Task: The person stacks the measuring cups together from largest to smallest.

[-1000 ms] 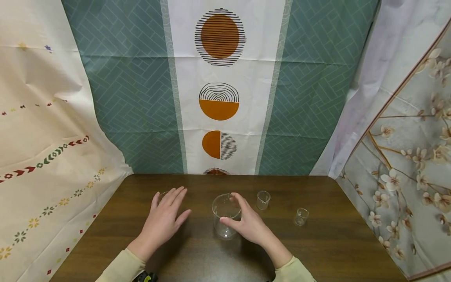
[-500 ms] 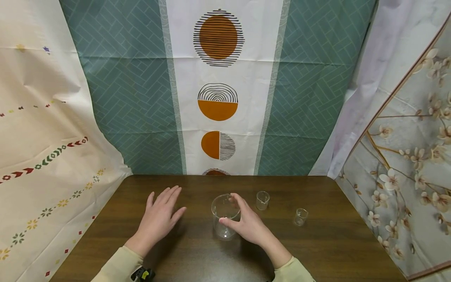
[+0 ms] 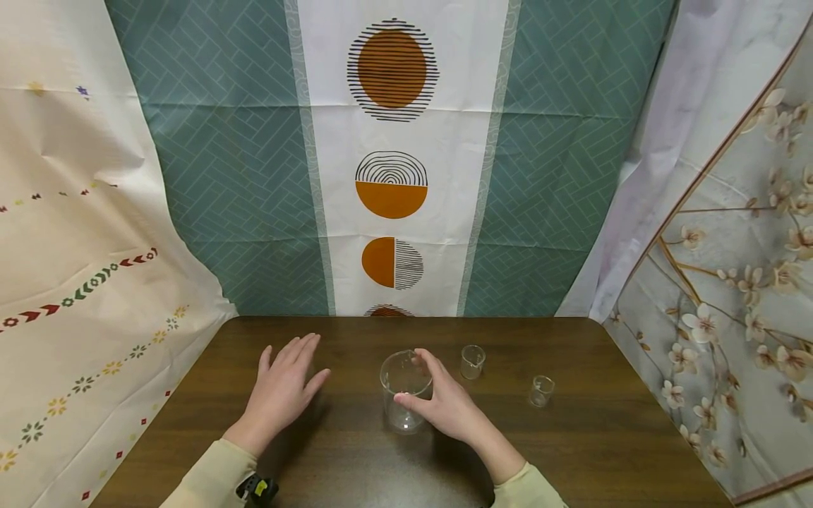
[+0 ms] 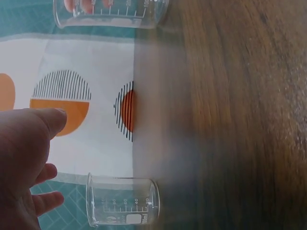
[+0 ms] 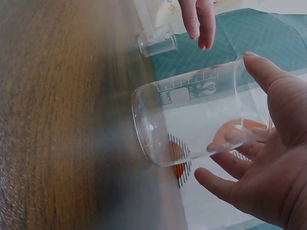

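A large clear glass beaker [image 3: 400, 416] with white graduation marks stands upright on the brown wooden table [image 3: 356, 466]. My right hand [image 3: 447, 406] grips it from the right near its rim, thumb in front and fingers behind; in the right wrist view the fingers show partly through the glass. Left of it, my left hand [image 3: 276, 391] hovers over the table, fingers spread and holding nothing. A smaller marked beaker [image 4: 123, 201] stands beyond that hand in the left wrist view; in the head view the hand hides it.
Two small glass beakers stand to the right: one small beaker [image 3: 473, 362] behind my right hand, another small beaker [image 3: 541, 391] farther right. A patterned green and white curtain [image 3: 406, 141] hangs at the table's back edge. Flowered cloths flank both sides.
My left hand has drifted a little to the left, with its fingers spread. The right hand and the large beaker have stayed in place.
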### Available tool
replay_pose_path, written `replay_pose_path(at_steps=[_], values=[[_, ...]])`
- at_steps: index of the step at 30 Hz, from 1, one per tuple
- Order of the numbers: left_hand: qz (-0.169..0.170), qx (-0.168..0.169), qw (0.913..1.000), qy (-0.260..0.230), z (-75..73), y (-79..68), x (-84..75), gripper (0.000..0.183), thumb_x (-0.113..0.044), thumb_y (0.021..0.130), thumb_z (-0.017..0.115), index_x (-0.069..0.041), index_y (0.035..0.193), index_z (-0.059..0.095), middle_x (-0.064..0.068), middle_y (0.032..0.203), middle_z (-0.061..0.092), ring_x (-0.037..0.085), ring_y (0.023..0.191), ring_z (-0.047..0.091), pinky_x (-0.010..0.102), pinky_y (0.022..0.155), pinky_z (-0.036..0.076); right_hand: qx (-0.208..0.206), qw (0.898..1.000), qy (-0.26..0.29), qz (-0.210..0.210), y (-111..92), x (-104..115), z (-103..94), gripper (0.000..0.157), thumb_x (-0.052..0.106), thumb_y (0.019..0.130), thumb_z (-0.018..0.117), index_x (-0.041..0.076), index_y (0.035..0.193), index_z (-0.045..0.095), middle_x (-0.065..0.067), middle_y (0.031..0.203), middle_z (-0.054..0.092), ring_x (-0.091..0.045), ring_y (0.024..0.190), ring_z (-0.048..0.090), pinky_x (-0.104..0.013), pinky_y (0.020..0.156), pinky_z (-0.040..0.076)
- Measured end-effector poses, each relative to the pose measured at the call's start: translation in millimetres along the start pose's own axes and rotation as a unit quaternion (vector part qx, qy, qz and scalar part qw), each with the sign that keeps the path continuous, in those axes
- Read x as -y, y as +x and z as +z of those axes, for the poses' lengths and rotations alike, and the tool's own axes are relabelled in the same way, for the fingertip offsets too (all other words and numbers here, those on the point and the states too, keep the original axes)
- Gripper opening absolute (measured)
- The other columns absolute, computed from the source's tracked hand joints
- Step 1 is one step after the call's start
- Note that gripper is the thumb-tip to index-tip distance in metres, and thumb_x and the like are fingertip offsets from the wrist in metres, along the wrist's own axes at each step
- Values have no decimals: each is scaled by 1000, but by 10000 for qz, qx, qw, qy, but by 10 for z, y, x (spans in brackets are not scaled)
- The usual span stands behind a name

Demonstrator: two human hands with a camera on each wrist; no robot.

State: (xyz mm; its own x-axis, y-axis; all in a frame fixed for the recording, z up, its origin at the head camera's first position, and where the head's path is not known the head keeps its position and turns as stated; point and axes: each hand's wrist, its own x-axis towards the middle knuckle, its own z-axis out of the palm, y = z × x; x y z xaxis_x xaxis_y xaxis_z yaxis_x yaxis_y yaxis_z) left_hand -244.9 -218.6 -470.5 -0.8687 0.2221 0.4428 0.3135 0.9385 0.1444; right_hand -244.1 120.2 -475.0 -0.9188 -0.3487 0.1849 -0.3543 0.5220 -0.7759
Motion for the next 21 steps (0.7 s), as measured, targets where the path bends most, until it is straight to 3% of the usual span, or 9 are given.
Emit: replay_pose_path(at_steps=[15, 21], values=[[-318, 89, 9994, -71, 42, 34, 121, 73, -37, 105, 78, 0, 162, 49, 23, 164, 53, 47, 149, 50, 82, 119, 21, -10, 10000, 3, 1, -4, -9, 3, 97, 59, 95, 83, 16, 168, 38, -3, 160, 55, -32, 144, 57, -63, 113, 46], [-345, 25, 9994, -87, 73, 50, 168, 75, -37, 105, 78, 1, 162, 48, 24, 162, 53, 47, 148, 50, 82, 118, 22, -4, 10000, 14, 17, 8, 0, 3, 93, 50, 97, 85, 15, 168, 38, -4, 160, 55, -34, 145, 56, -64, 114, 45]])
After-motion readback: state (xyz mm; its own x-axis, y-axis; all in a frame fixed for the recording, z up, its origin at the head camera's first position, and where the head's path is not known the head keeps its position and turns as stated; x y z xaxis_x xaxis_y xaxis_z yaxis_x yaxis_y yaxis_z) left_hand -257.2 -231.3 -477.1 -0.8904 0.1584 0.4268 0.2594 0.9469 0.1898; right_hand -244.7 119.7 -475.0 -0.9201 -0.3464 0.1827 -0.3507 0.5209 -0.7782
